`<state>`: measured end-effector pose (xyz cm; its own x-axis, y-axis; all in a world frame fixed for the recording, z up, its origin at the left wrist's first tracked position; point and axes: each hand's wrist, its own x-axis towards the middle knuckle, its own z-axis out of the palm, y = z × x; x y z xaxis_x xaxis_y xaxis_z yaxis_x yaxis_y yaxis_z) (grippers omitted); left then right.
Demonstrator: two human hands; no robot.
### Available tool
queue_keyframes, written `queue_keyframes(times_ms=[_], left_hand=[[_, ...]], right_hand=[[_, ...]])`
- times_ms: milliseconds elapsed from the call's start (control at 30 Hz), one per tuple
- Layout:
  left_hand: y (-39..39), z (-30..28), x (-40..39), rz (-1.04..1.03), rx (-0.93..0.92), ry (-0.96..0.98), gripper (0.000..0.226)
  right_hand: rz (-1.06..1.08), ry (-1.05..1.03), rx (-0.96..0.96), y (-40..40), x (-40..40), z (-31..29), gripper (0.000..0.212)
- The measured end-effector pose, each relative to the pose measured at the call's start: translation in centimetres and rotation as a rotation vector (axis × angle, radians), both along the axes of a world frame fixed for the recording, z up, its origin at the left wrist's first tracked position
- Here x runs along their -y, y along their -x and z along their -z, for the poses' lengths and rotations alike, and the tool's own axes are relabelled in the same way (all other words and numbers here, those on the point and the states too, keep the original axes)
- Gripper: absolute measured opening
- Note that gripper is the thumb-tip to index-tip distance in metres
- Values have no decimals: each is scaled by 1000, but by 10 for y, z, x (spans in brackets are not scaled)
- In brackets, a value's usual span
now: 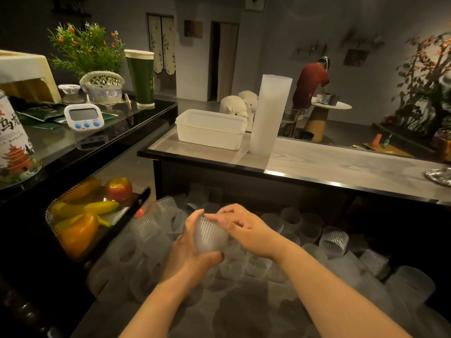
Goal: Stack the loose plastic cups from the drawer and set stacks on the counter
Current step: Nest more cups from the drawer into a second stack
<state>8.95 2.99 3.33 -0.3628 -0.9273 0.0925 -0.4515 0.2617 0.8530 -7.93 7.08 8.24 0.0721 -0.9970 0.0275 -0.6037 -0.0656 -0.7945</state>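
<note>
Drawer (366, 301) of loose cups (334, 242) sits below and in front of the counter (341, 164). Both hands meet over it: left hand (192, 254) under a cup (208, 236), right hand (246, 230) at its right. On the counter, a tall stack (269, 115) stands just right of a tub (211, 129). Left: fruit tray (55, 215), and above it a shelf (136, 118) with timer (84, 117).

bare forearms, no sleeves/jewelry
</note>
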Motion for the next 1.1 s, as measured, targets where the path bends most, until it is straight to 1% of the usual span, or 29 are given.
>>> queue_keyframes(times_ms=[67, 100, 133, 167, 200, 267, 333, 367, 433, 500, 567, 633, 800, 867, 933, 1033, 1100], left_hand=[[-6, -2, 3, -52, -22, 9, 97], [-9, -3, 6, -71, -36, 5, 95], [-13, -4, 9, -85, -45, -2, 93], [-16, -3, 12, -94, -50, 1, 92], [-20, -2, 15, -99, -56, 9, 92], [-25, 1, 19, -96, -76, 2, 93], [-28, 3, 21, -92, -82, -10, 95], [-29, 4, 22, -95, -75, -11, 96], [-31, 6, 23, -103, -59, -3, 98], [-32, 8, 23, -106, -48, -2, 99], [-33, 9, 25, -99, -39, -12, 100], [-34, 10, 26, -85, -31, -23, 101], [-33, 10, 23, -13, -16, -83, 103], [-30, 9, 20, 17, -4, -115, 105], [-27, 9, 16, 52, 18, -142, 107], [-22, 7, 11, 103, 43, -153, 111], [-18, 5, 8, 143, 49, -153, 112]], right_hand=[[141, 87, 115, -4, 4, 13, 38], [240, 125, 124, -5, 6, 22, 36], [322, 141, 52, -5, 10, 34, 31], [355, 114, -79, -4, 13, 48, 28], [333, 35, -212, -6, 14, 60, 29], [231, -186, -408, -15, 15, 78, 47], [158, -322, -502, -25, 17, 87, 65], [133, -346, -554, -29, 19, 89, 69], [130, -381, -604, -37, 22, 93, 67], [218, -431, -459, -41, 26, 102, 60], [272, -454, -295, -42, 27, 110, 45], [265, -391, -263, -37, 29, 115, 31], [348, -211, -133, -14, 29, 105, 11], [395, -138, -106, -2, 25, 94, 12], [459, -5, -52, 8, 18, 78, 14], [549, 216, 121, 21, 12, 56, 13], [527, 307, 264, 22, 9, 43, 14]])
